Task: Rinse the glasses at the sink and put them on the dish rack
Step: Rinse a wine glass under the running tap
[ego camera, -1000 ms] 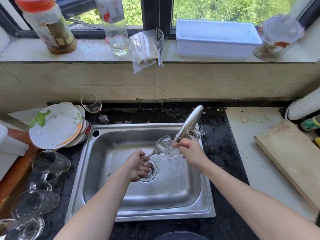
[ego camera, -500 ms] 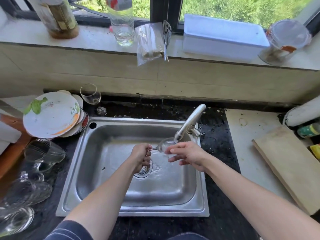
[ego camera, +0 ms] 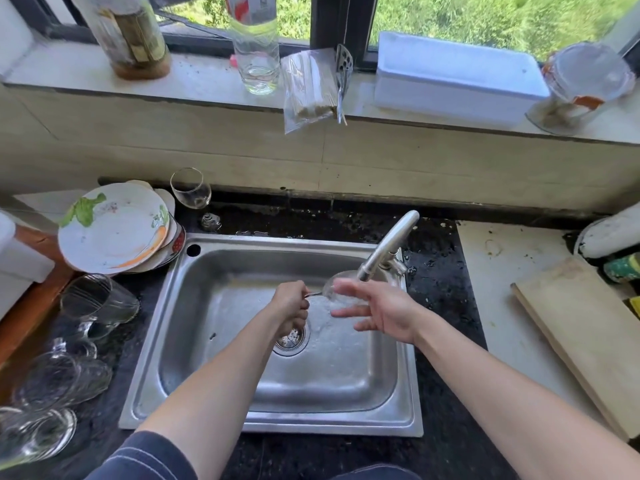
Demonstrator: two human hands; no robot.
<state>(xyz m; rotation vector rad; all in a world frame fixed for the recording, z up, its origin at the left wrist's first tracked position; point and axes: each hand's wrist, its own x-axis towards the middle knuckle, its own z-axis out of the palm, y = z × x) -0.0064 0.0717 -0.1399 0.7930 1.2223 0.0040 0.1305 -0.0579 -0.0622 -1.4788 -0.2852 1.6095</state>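
Left hand (ego camera: pixel 290 306) curled round the stem of a wine glass (ego camera: pixel 341 279), bowl tipped sideways under the tap (ego camera: pixel 391 244), near the back right corner of the sink (ego camera: pixel 277 424), right hand (ego camera: pixel 384 310) beside the bowl, fingers spread, holding nothing

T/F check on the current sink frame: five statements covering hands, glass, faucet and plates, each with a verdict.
1. The left hand grips the wine glass by its stem. True.
2. The right hand is clenched round the glass bowl. False: its fingers are straight and spread beside the bowl.
3. The wine glass is held under the faucet spout, over the sink. True.
4. The plates are stacked to the right of the sink. False: they sit at its back left corner.
5. A second stemmed glass stands upright on the counter behind the plates. True.
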